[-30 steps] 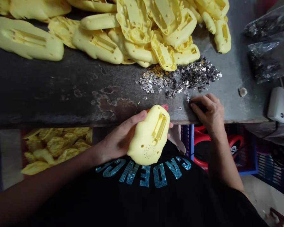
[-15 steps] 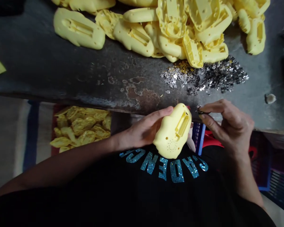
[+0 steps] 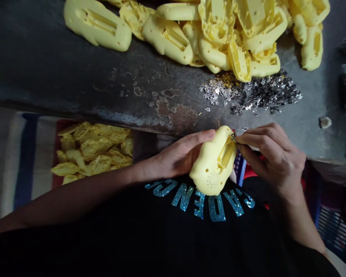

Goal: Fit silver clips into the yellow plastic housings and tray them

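My left hand (image 3: 182, 156) grips a yellow plastic housing (image 3: 203, 171) by its left side, in front of my chest. The housing's battery slot (image 3: 226, 153) and a patch of small round holes face up. With thumb and fingers pinched, my right hand (image 3: 272, 154) holds a small dark metal clip (image 3: 233, 137) at the upper end of the slot. The clip's exact shape is too small to make out. Just beyond my hands, a pile of small metal clips (image 3: 265, 94) lies on the dark table.
Many more yellow housings (image 3: 167, 40) are heaped along the table (image 3: 103, 86). Below its edge at the left, yellow parts (image 3: 96, 150) fill a red container. A blue basket (image 3: 241, 169) is partly hidden behind my hands. A small pale lump (image 3: 325, 122) lies at the right.
My right hand has moved left, bringing the metal clip from beside the housing to the upper end of its slot. My left hand keeps its grip; the view has shifted slightly.
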`<state>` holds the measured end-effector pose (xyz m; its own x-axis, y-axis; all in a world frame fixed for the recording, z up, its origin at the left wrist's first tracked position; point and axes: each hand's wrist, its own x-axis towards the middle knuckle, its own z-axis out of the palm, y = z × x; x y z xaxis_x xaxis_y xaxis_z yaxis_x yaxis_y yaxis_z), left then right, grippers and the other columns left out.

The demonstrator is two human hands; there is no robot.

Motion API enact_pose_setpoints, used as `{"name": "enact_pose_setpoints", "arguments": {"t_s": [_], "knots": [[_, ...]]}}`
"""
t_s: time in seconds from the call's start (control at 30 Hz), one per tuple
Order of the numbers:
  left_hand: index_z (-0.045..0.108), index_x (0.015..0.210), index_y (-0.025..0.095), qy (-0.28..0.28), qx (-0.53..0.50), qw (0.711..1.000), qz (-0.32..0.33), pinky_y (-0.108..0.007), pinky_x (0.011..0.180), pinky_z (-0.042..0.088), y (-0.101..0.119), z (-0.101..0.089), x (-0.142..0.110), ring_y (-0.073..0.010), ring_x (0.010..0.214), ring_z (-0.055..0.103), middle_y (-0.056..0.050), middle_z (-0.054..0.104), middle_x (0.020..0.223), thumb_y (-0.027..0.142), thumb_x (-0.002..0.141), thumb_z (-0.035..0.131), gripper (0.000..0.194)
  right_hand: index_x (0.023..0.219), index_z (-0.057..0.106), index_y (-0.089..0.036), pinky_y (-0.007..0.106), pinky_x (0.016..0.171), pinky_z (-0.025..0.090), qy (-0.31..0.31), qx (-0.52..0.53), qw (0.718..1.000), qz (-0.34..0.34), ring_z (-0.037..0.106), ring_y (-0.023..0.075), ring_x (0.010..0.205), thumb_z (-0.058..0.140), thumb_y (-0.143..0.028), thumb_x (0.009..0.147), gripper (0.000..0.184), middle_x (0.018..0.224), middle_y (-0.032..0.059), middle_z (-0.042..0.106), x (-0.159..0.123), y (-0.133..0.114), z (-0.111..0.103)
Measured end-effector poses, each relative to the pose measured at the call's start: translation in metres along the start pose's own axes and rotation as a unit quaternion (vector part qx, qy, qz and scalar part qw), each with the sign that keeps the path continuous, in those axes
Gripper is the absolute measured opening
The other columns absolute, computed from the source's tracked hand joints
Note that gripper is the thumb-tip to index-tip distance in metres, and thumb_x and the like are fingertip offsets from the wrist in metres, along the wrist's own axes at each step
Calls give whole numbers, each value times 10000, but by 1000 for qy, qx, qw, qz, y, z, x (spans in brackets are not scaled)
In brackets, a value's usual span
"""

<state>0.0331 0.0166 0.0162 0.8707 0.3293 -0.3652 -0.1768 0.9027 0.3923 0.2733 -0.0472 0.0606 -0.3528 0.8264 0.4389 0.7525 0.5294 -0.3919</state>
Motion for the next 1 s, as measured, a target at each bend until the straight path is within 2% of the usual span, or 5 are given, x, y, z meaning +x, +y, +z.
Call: {"name": "enact_pose_setpoints", "arguments": {"t_s": [0.3,0.57,0.77,0.9,1.0], "knots": [[646,1623,140,8,-8,1000,21,-372,1041,636,-2,4,0,-312,1207,829,-156,862,1344,582,1005,831,783,1450,716,-349,461,839,648,12,-32,999,0,766,259,937,788,-115,1038,480,1166,50,864,-11,-2,6],[653,1615,160,32,-34,999,23,-362,1097,613,-4,3,-1,-271,1133,825,-127,857,1372,529,958,883,788,1408,753,-365,458,809,642,86,-23,996,29,806,258,884,785,-66,1019,491,1110,31,886,-16,-7,14],[662,1616,141,27,-32,998,36,-347,1093,618,-6,3,1,-313,1327,770,-133,863,1347,523,925,914,829,1426,784,-364,449,854,608,69,-36,996,38,774,267,969,782,-114,1034,465,1199,64,862,-16,-11,16],[699,1571,147,23,-32,998,41,-335,1054,635,-6,5,-1,-286,1252,795,-122,870,1328,489,981,849,699,1479,768,-410,436,834,595,65,-40,997,22,762,266,952,786,-146,1037,515,1189,53,863,-17,-12,20],[680,1595,148,28,-29,998,42,-350,1027,645,-5,6,-5,-288,1191,809,-123,876,1299,518,958,869,760,1415,805,-410,421,839,629,93,4,993,67,783,247,962,766,-139,1047,459,1185,46,859,-16,-12,18]]}}
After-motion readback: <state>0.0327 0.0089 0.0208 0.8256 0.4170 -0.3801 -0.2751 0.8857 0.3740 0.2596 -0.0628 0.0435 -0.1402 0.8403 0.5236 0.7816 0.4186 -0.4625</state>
